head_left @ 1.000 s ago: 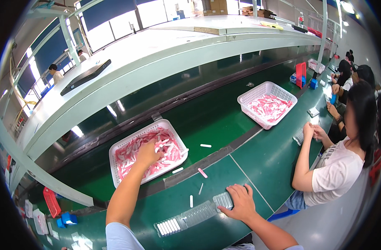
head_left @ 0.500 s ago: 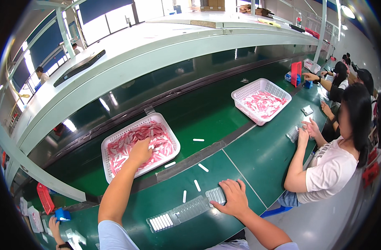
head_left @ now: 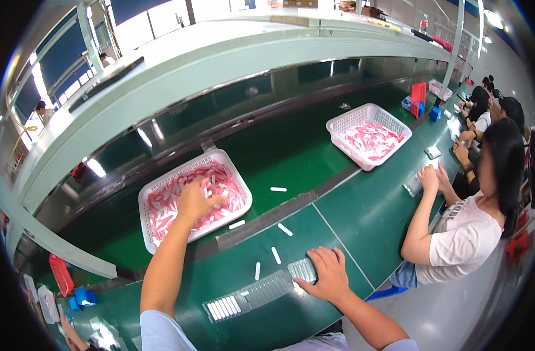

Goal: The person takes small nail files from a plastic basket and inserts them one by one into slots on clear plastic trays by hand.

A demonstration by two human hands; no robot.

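Observation:
My left hand [head_left: 196,202] is over the white perforated basket [head_left: 243,175], with its fingers curled round some of the small pink-and-white sticks [head_left: 162,217] heaped inside. Partly hidden by the fingers, the pieces there cannot be counted. On the green table, my right hand [head_left: 326,272] grips the right end of a long clear plastic tray [head_left: 267,291], thumb on the near side and fingers on the far side. Several white sticks [head_left: 223,308] lie side by side in the tray's left end; its middle slots hold none.
Loose white sticks [head_left: 275,255] lie between tray and basket. A second basket [head_left: 367,161] of pink-and-white sticks stands farther right. At the right, a co-worker [head_left: 454,225] handles a similar tray. A red basket [head_left: 60,275] and blue boxes [head_left: 85,296] are at the left.
My left hand has shifted slightly up and left within the basket, and its fingers now bend round pieces. My right hand stays on the tray. The co-worker's hands have come closer together.

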